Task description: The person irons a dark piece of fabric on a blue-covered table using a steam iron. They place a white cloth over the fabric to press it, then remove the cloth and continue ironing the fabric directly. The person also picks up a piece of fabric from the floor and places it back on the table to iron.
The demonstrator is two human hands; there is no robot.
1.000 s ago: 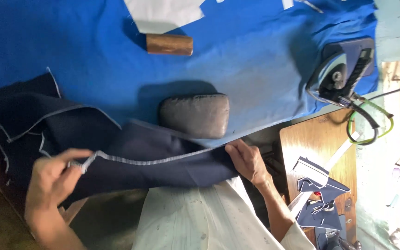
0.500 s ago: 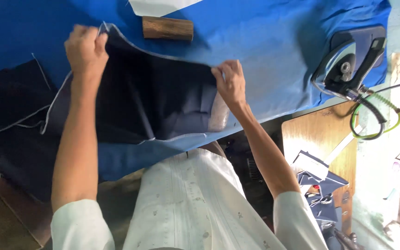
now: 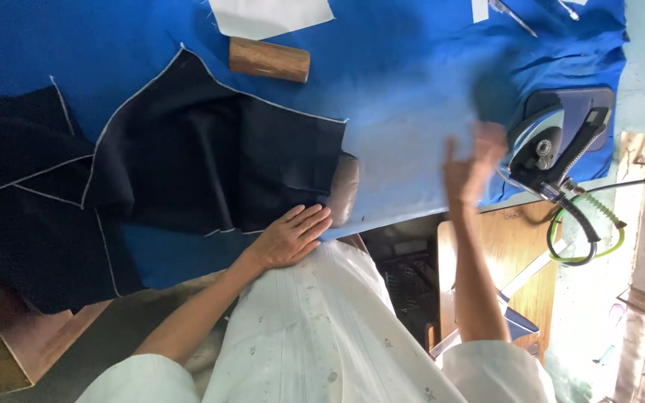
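While spread flat on the blue cloth-covered table [image 3: 412,112], dark navy fabric piece with pale stitched edges [image 3: 218,157] lying at centre-left, partly draped over a grey padded pressing cushion [image 3: 343,188]. Left hand [image 3: 293,235] open and flat, fingers together, pressing the fabric's near edge at 6 o'clock from the piece. Right hand [image 3: 472,168] blurred, fingers spread wide, holding nothing, just beside the black-handled steam iron [image 3: 554,145] at 3 o'clock. Short brown wooden cylinder [image 3: 269,59] at 12 o'clock, touching the fabric's far edge or just beside it. White paper sheet [image 3: 270,15] beyond it. More dark fabric [image 3: 16,201] heaped at 9 o'clock.
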